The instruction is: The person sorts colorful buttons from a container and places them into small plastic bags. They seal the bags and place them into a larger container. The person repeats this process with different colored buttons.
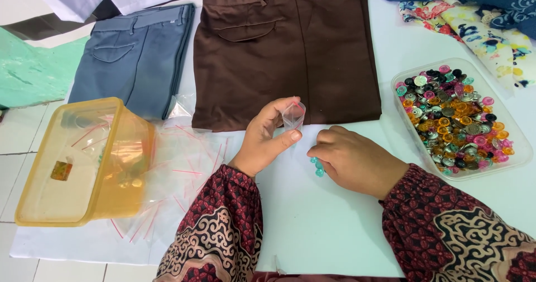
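While you look down from your head camera, your left hand (262, 139) pinches a small clear bag (293, 116) between thumb and fingers, holding it up near the low edge of the brown trousers (285, 47). Your right hand (354, 162) lies on the white table (312, 220), fingers curled together over a few small teal buttons (318, 166) just beside the bag. The bag looks empty, so I think the filling has hardly begun. Lots of empty bags (178, 170) lie near the yellow tub (84, 159) on the left, and the clear tray (516, 148) on the right is full of mixed buttons (455, 117). You cannot see how many teal buttons your right fingers hide. The tub's inside is blurry. Blue trousers (131, 58) and flowered cloth (486, 30) at the far side are cut off.
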